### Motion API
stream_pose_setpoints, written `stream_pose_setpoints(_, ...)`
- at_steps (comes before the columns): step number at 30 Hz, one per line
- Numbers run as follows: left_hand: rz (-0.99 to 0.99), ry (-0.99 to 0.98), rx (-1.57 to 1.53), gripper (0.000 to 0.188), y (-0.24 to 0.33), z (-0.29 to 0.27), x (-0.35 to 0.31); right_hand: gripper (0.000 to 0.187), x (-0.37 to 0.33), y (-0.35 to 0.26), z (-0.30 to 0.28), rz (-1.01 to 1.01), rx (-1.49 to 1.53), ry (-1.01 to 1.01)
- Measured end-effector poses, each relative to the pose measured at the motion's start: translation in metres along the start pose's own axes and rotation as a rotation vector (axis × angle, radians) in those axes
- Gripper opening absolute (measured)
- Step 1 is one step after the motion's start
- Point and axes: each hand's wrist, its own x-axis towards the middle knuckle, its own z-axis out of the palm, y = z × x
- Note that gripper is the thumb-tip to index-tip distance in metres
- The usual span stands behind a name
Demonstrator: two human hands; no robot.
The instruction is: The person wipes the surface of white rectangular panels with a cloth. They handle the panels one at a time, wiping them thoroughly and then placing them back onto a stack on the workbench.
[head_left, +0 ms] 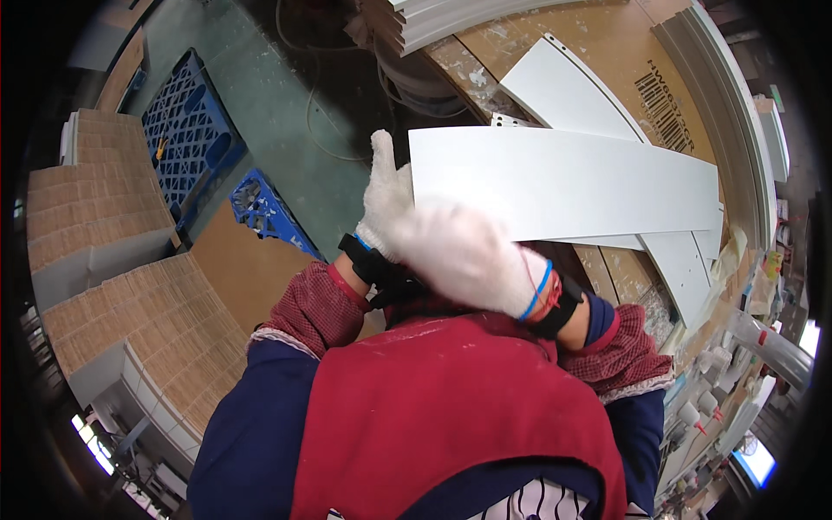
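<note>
Top white panel (568, 182): lies crosswise on the worktable (469, 71), left end projecting past the table edge toward the person, lower left corner covered by the right hand (464, 251).

Left hand (387, 195): gloved in white knit, just beside the panel's left end, one digit pointing up and well apart from the rest. Cannot tell whether gripping the panel edge.

Right hand: gloved likewise, motion-blurred, reaches across in front of the panel corner and overlaps the left hand in view. Cannot tell finger spread, nor any grip or contact.

Wrists: banded with black wristbands (559, 309), blue trim at the glove hems.

Under the top panel: a second white panel (568, 87), set diagonally, holes along its upper end; more white edges partly hidden.

Beneath and behind: brown cardboard (607, 35) with a printed barcode. Along the right side, a stack of long pale strips (719, 95); at the far edge, another stack of white strips (468, 19).

Left, on the floor: blue pallet (192, 130), smaller blue plastic piece (269, 212), brown board (230, 251), tan layered stacks (156, 334).

Clothing: red apron (451, 407) over dark blue sleeves (251, 425), red checked cuffs (316, 303).
</note>
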Motion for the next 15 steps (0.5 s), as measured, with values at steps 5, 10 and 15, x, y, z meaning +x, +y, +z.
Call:
stream_pose_setpoints(5, 0.147, -0.087, 0.114, 0.084, 0.007, -0.006, -0.01, 0.032, -0.047, 0.008, -0.035, 0.245, 0.362, -0.007)
stream_pose_setpoints(10, 0.916, 0.227, 2.113, 0.068, 0.034, -0.023, -0.026, 0.022, -0.143, 0.014, -0.085, 1.262, 0.772, 0.628)
stream_pose_setpoints(15, 1.419, -0.335, 2.479, 0.052, 0.035, 0.01, -0.002, 0.019, -0.211, 0.01, -0.055, 1.336, 0.908, 0.849)
